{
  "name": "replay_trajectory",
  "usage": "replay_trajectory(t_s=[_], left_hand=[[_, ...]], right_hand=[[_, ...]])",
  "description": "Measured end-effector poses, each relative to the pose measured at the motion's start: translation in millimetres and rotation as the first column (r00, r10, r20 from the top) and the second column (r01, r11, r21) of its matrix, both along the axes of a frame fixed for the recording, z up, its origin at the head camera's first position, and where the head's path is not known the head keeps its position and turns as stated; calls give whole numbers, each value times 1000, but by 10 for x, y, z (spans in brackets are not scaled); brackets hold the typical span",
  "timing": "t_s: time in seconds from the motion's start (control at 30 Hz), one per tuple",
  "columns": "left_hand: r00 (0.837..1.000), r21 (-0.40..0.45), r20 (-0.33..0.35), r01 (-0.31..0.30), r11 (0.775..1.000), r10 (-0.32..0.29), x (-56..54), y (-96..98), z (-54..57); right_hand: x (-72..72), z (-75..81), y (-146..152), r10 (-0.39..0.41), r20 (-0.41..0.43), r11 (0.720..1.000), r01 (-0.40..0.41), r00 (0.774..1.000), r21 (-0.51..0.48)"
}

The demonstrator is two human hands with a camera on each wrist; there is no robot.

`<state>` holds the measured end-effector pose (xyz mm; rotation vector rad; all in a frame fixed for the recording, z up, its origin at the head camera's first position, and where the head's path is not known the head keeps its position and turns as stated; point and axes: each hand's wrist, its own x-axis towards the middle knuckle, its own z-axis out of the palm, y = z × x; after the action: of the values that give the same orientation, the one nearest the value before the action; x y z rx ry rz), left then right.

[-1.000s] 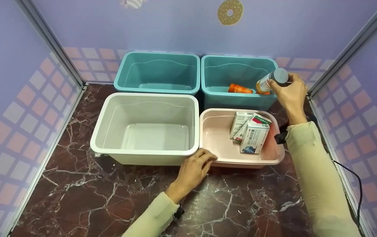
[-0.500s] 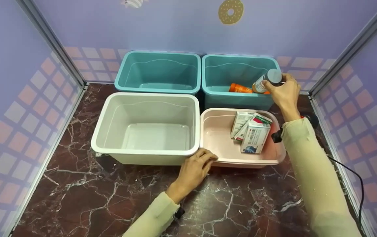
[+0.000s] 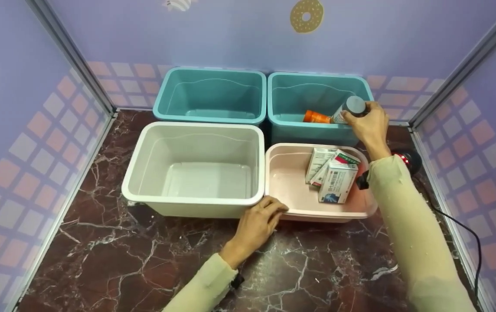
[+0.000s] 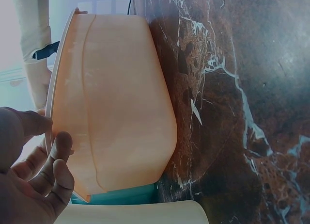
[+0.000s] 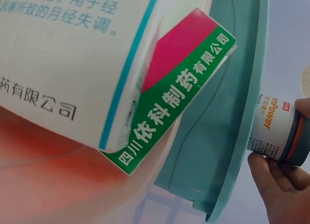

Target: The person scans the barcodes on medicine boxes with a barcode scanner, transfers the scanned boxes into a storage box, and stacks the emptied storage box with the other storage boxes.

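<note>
My right hand (image 3: 371, 125) grips a pill bottle (image 3: 341, 116) by its dark, grey-topped cap. The bottle tilts over the near right part of the right teal bin (image 3: 313, 130). In the right wrist view, the white-labelled bottle (image 5: 273, 124) shows just past the teal rim. An orange tube (image 3: 316, 117) lies inside that bin. My left hand (image 3: 256, 223) pinches the rim of the pink bin (image 3: 289, 190) at its near left corner. The left wrist view shows the thumb above that rim and fingers below. Several medicine boxes (image 3: 338, 184) stand leaning together in the pink bin.
A white bin (image 3: 196, 200) stands left of the pink one, and another teal bin (image 3: 209, 118) is behind it. Purple walls (image 3: 230, 34) enclose the dark marble-patterned table (image 3: 144, 260). A black cable (image 3: 469, 232) runs along the right side.
My right hand has moved left and slightly lower with the pill bottle, farther over the teal bin. My left hand stays on the pink bin's rim.
</note>
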<state>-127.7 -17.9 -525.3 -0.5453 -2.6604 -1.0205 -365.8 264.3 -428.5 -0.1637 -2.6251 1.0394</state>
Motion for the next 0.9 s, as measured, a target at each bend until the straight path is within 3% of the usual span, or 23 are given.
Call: replay_trajectory(t_s=[0.4,0.9], left_hand=[[1000,-24,-28,-10,1000,10,-4,1,-9],[999,-24,-43,-14,1000,13,-6,3,-13]], right_hand=[[-33,-99,-31,27,-15,999,-27,1000,32],[-38,-113,-41,30,12,999,-30,999,36]])
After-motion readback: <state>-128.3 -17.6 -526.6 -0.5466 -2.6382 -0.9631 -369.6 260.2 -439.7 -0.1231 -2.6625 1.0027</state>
